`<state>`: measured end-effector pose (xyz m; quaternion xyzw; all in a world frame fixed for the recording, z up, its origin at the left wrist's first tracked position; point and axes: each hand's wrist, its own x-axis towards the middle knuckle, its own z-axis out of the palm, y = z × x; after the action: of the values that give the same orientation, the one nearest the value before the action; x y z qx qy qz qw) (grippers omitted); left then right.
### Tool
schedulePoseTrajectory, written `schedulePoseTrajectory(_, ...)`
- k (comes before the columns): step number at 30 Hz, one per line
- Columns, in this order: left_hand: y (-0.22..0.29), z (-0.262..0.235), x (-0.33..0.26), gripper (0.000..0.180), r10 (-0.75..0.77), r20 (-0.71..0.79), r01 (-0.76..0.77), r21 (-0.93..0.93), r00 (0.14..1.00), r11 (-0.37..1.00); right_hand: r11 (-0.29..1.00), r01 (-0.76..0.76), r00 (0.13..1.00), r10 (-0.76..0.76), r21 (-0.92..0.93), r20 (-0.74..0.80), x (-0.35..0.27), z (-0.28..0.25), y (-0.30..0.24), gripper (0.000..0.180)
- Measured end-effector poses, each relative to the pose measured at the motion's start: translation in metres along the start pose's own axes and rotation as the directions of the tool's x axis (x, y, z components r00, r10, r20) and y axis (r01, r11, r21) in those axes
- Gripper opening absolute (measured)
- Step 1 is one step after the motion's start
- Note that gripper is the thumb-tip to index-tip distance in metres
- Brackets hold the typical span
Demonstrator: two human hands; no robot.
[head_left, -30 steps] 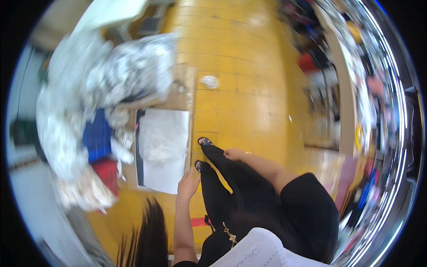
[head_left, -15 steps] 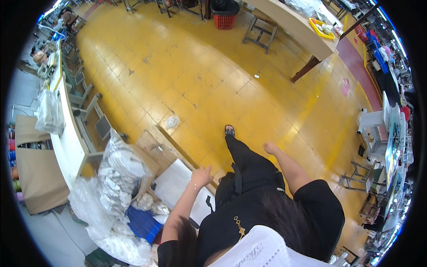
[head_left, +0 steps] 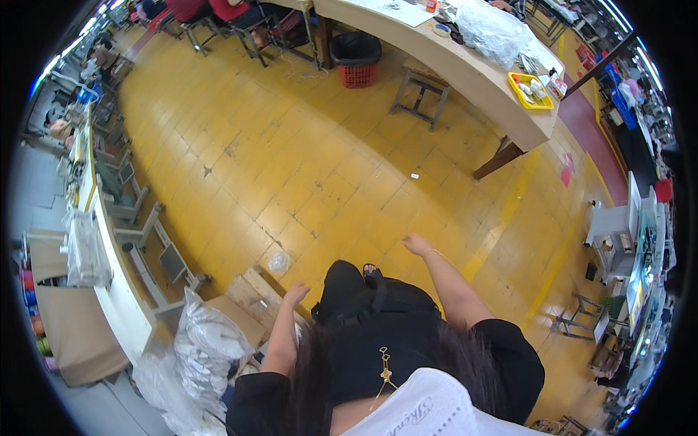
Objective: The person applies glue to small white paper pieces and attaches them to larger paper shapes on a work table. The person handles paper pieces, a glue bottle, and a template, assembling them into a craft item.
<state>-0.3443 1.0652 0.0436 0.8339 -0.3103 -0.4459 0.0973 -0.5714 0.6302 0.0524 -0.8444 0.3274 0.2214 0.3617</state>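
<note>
My left hand (head_left: 297, 294) hangs low beside my body, fingers partly stretched, holding nothing that I can see. Nearest to it are the wooden boards (head_left: 263, 287) on the floor and a crumpled clear plastic bag (head_left: 279, 262). Out in front on the right, my right hand (head_left: 416, 245) is over the yellow tiled floor (head_left: 349, 196). Its fingers look loosely curled together, with nothing showing in them. Neither hand touches anything. One sandalled foot (head_left: 371, 270) shows past my black trousers.
Plastic sacks (head_left: 207, 338) stand on the left beside a long white table (head_left: 123, 298). Ahead are a long workbench (head_left: 465, 65) with a yellow tray (head_left: 531, 91), a wooden stool (head_left: 420, 94) and a red bin (head_left: 357, 62). Seated people (head_left: 240, 14) are at the far left.
The bench, bin and stool appear lower in the view and closer. My right hand has swung forward and left; my left hand has drawn back toward my body. My legs have changed stride.
</note>
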Motion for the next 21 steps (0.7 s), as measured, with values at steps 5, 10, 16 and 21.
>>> schedulePoseTrajectory(5, -0.077, -0.026, 0.032, 0.028, -0.47, 0.409, 0.623, -0.519, 0.782, 0.585, 0.989, 0.078, 0.997, -0.078, 0.127, -0.001, 0.083, -0.048, -0.098, 0.029)
schedulePoseTrajectory(10, -0.084, -0.136, 0.105, 0.027, -0.69, 0.352, 0.712, -0.615, 0.632, 0.339, 0.992, 0.026, 0.97, 0.005, -0.124, 0.243, 0.146, -0.07, -0.125, 0.023)
schedulePoseTrajectory(16, -0.039, -0.381, 0.309, 0.037, -0.352, 0.022, 0.343, -0.289, 0.936, 0.894, 0.991, -0.115, 0.952, 0.128, -0.065, 0.276, 0.234, -0.168, -0.125, 0.027)
schedulePoseTrajectory(21, 0.099, -0.548, 0.469, 0.05, -0.047, -0.204, 0.041, -0.034, 0.978, 0.999, 0.844, -0.234, 0.913, 0.361, 0.483, -0.189, 0.319, -0.261, -0.15, 0.025)
